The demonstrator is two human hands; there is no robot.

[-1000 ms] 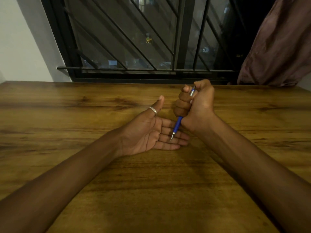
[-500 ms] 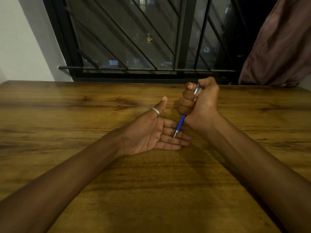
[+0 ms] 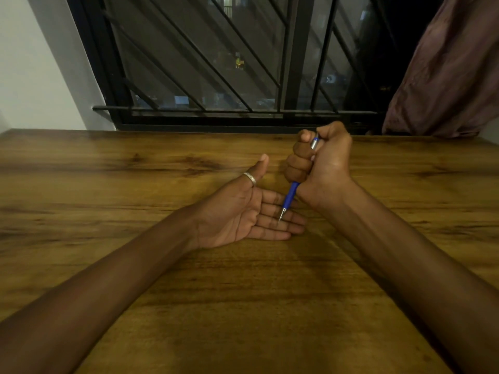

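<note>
Blue pen [image 3: 290, 195] fisted in right grip [image 3: 321, 163], tip down at (poss. touching) fingers [image 3: 270, 225] of left grip [image 3: 241, 214], which lies released, palm up, on tabletop [image 3: 108, 184] w/ ring [image 3: 249, 178] on thumb.

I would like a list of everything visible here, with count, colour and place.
pen: 1, blue with silver top, in the right fist, tip over left fingers
ring: 1, silver, on left thumb
table: 1, brown wood, under both arms
window bars: several, black, behind table
curtain: 1, purple-brown, top right
wall: 1, white, top left
left hand grip: 1, open, palm up on table
right hand grip: 1, curled round pen
</note>
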